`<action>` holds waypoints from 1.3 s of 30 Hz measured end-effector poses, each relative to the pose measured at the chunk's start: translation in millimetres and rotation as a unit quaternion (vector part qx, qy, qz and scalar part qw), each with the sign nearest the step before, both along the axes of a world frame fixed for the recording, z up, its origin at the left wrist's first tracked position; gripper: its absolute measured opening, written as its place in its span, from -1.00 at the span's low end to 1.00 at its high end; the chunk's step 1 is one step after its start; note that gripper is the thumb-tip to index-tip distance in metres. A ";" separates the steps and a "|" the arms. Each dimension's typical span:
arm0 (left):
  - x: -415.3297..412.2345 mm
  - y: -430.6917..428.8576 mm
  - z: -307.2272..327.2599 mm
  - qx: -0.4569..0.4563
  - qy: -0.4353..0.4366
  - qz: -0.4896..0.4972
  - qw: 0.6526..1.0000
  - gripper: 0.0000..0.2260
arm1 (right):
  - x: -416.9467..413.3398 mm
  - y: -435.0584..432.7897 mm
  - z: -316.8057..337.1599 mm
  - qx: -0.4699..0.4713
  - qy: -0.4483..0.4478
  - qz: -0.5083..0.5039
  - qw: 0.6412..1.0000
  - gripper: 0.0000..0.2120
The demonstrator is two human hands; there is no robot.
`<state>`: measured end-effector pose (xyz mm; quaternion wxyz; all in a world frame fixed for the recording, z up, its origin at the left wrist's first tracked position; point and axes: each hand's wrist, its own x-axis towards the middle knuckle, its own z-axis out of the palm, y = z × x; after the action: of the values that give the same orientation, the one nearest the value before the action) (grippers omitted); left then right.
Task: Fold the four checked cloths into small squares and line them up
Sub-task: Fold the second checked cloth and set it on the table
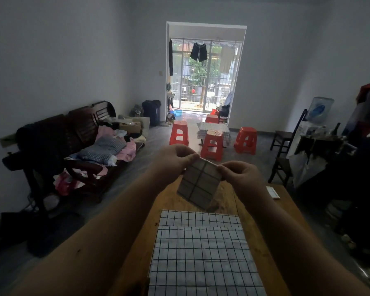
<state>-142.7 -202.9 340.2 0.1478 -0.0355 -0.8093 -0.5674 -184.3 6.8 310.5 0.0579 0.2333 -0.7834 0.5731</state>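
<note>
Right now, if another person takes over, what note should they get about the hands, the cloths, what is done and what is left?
Hands: left hand and right hand each pinch a top corner of the held cloth, folded small, in the air above the table.
Done: one small square lies near the table's right edge.
Left: top flat cloth and lower flat cloth lie unfolded; then line up all four.
</note>
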 end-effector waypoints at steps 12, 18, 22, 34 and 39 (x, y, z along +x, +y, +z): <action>-3.0 33.8 -72.2 0.159 -0.096 -0.042 0.982 -0.89 | 61.2 11.6 -74.3 -0.068 -0.161 -0.127 0.976 -0.84; 14.2 96.6 -120.4 0.119 -0.225 -0.157 0.954 -0.80 | 102.5 72.9 -98.6 -0.109 -0.214 -0.228 0.943 -0.87; 33.9 153.8 -139.7 0.080 -0.245 -0.194 0.946 -0.88 | 134.2 126.6 -111.1 -0.124 -0.241 -0.276 0.922 -0.82; 134.7 470.8 -178.4 0.055 -0.296 -0.316 0.900 -0.87 | 273.8 422.0 -164.1 -0.164 -0.250 -0.429 0.852 -0.90; 192.2 626.8 -193.1 0.055 -0.335 -0.369 0.865 -0.89 | 345.8 559.8 -177.4 -0.168 -0.234 -0.516 0.807 -0.93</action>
<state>49.5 424.0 147.2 -0.3505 -0.1314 -0.7056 -0.6017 161.5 566.6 133.1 0.1985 -0.3596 -0.6697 0.6187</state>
